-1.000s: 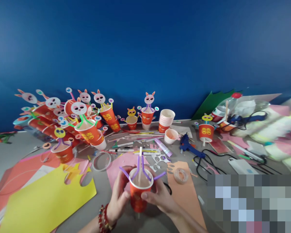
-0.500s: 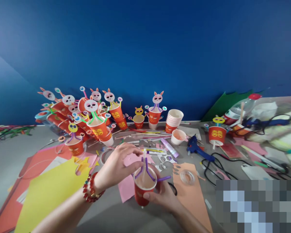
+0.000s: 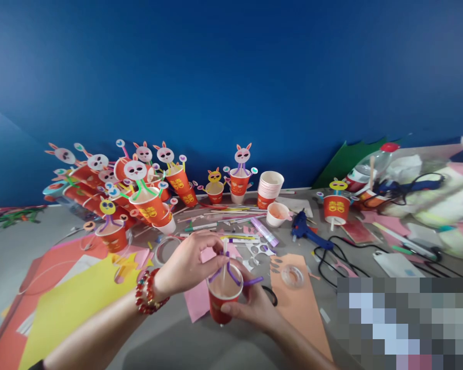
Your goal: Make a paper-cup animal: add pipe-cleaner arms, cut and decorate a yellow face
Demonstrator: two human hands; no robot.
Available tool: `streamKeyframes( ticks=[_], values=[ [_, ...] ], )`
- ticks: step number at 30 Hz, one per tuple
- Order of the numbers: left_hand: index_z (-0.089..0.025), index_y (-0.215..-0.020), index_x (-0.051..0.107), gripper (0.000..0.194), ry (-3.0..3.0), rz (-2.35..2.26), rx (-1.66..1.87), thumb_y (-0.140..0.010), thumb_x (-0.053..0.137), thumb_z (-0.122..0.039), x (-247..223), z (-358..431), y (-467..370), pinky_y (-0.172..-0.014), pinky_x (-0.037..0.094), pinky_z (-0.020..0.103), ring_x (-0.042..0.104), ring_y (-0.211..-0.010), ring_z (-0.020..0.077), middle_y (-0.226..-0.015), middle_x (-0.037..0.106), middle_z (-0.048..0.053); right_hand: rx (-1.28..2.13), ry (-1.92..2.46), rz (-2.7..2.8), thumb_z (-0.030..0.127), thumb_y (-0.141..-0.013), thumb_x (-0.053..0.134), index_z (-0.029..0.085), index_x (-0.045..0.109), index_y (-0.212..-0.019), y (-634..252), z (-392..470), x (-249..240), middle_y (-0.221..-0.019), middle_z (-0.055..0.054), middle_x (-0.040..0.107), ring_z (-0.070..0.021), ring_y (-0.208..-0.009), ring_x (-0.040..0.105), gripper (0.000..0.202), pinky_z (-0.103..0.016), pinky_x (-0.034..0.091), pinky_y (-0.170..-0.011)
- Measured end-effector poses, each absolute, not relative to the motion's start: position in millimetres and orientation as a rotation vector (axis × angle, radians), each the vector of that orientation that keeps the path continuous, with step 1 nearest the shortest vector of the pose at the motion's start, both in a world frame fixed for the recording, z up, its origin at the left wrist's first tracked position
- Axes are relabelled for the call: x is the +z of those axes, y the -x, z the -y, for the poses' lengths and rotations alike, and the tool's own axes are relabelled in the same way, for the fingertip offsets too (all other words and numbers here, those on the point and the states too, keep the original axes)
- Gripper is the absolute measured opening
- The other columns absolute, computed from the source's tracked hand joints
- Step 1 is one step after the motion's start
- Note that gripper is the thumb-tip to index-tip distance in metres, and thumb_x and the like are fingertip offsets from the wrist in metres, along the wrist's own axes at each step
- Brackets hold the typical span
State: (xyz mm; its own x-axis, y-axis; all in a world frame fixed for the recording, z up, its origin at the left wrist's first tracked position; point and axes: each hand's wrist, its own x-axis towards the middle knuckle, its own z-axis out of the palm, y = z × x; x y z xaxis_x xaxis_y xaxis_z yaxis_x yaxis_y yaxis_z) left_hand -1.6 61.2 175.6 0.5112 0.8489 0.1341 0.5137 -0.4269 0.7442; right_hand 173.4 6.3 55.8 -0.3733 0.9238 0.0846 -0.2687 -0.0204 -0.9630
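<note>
My right hand (image 3: 254, 306) is wrapped round a red paper cup (image 3: 219, 308) with a white rim, held upright above the table. Purple bendy straws (image 3: 235, 275) rise from inside it and fold over the rim, one end sticking out to the right. A clear, thin tube (image 3: 226, 244) stands up in the middle of the cup. My left hand (image 3: 191, 262), with red bead bracelets at its wrist, reaches over from the left. Its thumb and fingers pinch a purple straw beside the tube; the fingertips partly hide the hold.
Finished cups with rabbit faces (image 3: 135, 169) crowd the back left. Behind lie a stack of paper cups (image 3: 270, 182), a glue stick (image 3: 264, 231) and a blue glue gun (image 3: 308, 231) with a black cord. Yellow paper (image 3: 73, 303) and orange paper (image 3: 299, 308) flank the hands.
My left thumb and fingers have closed in on the straw beside the clear tube. My right hand keeps its hold on the cup. The whole view has shifted slightly.
</note>
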Motion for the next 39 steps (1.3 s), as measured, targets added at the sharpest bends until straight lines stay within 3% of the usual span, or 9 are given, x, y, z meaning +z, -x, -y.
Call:
streamKeyframes(
  ticks=[12, 23, 28, 34, 39],
  values=[
    [-0.018, -0.070, 0.057, 0.013, -2.088, -1.024, 0.675, -0.084, 0.058, -0.019, 177.6, -60.7, -1.9, -0.070, 0.041, 0.025, 0.055, -0.072, 0.0140, -0.075, 0.060, -0.002, 1.547, 0.775, 1.309, 0.056, -0.066, 0.085, 0.026, 0.052, -0.137, -173.2, -4.6, 52.7, -0.134, -0.012, 0.061, -0.0345, -0.126, 0.055, 0.084, -0.049, 0.040, -0.109],
    [-0.018, -0.075, 0.058, 0.010, -2.246, -1.081, 0.554, -0.085, 0.059, -0.018, 183.3, -63.6, -2.9, -0.073, 0.041, 0.026, 0.058, -0.074, 0.0146, -0.078, 0.063, -0.002, 1.508, 0.791, 1.330, 0.055, -0.066, 0.085, 0.026, 0.052, -0.136, -175.2, -5.1, 50.5, -0.135, -0.011, 0.061, -0.0335, -0.126, 0.055, 0.082, -0.046, 0.042, -0.108],
    [-0.020, -0.084, 0.064, 0.013, -2.249, -1.027, 0.561, -0.093, 0.057, -0.026, 182.5, -66.8, 0.4, -0.079, 0.043, 0.028, 0.061, -0.084, 0.0174, -0.087, 0.068, 0.001, 1.522, 0.765, 1.304, 0.058, -0.065, 0.084, 0.027, 0.052, -0.137, -175.8, -6.0, 49.4, -0.136, -0.012, 0.060, -0.0346, -0.126, 0.054, 0.085, -0.048, 0.041, -0.108],
    [-0.022, -0.108, 0.065, 0.022, -1.975, -1.022, 0.865, -0.095, 0.056, -0.038, 173.2, -64.5, 16.9, -0.093, 0.044, 0.032, 0.060, -0.108, 0.0226, -0.113, 0.068, 0.007, 1.570, 0.794, 1.218, 0.060, -0.063, 0.084, 0.027, 0.049, -0.139, -176.7, -4.4, 49.4, -0.132, -0.013, 0.062, -0.0347, -0.127, 0.054, 0.090, -0.050, 0.039, -0.110],
    [-0.018, -0.109, 0.065, 0.034, -1.499, -0.989, 1.249, -0.100, 0.044, -0.043, 125.3, -47.8, 29.7, -0.099, 0.043, 0.037, 0.058, -0.112, 0.0262, -0.114, 0.065, 0.011, 1.594, 0.810, 1.168, 0.059, -0.067, 0.083, 0.028, 0.047, -0.141, -180.1, -2.7, 50.3, -0.134, -0.013, 0.061, -0.0327, -0.128, 0.053, 0.088, -0.048, 0.038, -0.111]
  ],
)
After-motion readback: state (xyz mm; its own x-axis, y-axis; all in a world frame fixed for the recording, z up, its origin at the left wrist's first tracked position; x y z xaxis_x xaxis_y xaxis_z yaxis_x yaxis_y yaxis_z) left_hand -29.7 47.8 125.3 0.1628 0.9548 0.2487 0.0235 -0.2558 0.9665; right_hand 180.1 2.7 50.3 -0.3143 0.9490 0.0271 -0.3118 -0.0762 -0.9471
